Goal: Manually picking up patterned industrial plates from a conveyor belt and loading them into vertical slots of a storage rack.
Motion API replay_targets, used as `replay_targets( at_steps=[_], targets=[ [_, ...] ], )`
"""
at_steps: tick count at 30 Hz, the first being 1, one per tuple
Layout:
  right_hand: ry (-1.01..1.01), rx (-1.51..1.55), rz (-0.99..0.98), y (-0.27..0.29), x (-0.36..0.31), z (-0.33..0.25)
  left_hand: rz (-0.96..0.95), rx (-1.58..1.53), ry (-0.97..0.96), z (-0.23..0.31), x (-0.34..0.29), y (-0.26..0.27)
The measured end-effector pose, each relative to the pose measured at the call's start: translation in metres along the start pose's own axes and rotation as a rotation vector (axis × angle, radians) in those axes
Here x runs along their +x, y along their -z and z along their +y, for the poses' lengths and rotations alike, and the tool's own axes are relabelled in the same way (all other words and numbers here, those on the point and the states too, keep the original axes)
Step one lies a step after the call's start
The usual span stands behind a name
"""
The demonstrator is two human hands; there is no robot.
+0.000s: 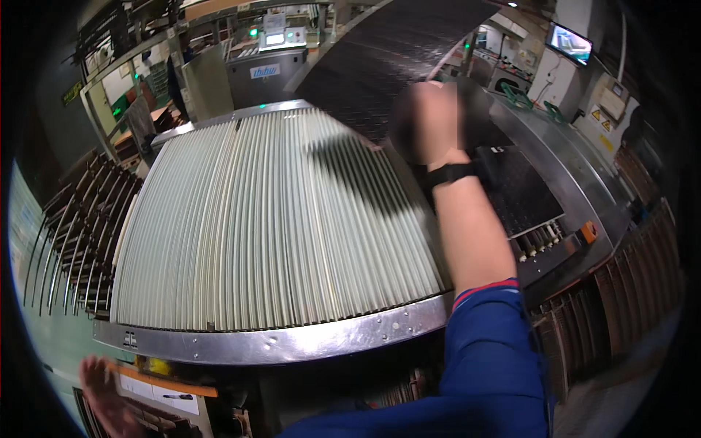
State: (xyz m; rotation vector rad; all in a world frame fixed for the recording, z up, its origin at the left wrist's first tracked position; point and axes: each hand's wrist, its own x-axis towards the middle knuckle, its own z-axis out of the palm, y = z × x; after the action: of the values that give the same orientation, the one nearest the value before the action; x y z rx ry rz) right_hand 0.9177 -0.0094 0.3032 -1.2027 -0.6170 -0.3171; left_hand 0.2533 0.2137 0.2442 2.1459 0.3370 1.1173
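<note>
My right hand (437, 120), blurred and with a dark band on its wrist, is raised and closed at the edge of a large dark panel (394, 62). The panel is tilted up above the far right part of a roller bed (255, 219), where its shadow falls across the pale rods. To the right of my forearm, a second dark panel (520, 182) lies flat on the machine. At the lower left, below the bed's metal edge, my left hand (106, 394) is apart from everything with its fingers stretched out and nothing in them.
A metal rail (292, 347) runs along the bed's near side. Racks with rods (87, 226) stand at the left, and slotted racks (621, 285) at the lower right. Behind are a control box with a screen (274, 38) and a wall monitor (569, 44). A clipboard with a pen (175, 396) is below.
</note>
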Motion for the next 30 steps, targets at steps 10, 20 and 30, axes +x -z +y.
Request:
replay_targets(
  at_steps=[10,20,30],
  targets=[
    [-0.308,0.649,-0.484,-0.165,-0.237,-0.104,-0.003,-1.191,0.319,-0.006,0.084,-0.111],
    [-0.798,0.712,-1.358,-0.211,-0.329,-0.063,0.697,-1.072,0.401,0.039,-0.052,0.041],
    [-0.380,0.149,-1.105,-0.275,-0.312,-0.055,0.993,-0.401,0.188,0.190,-0.237,0.108]
  ],
)
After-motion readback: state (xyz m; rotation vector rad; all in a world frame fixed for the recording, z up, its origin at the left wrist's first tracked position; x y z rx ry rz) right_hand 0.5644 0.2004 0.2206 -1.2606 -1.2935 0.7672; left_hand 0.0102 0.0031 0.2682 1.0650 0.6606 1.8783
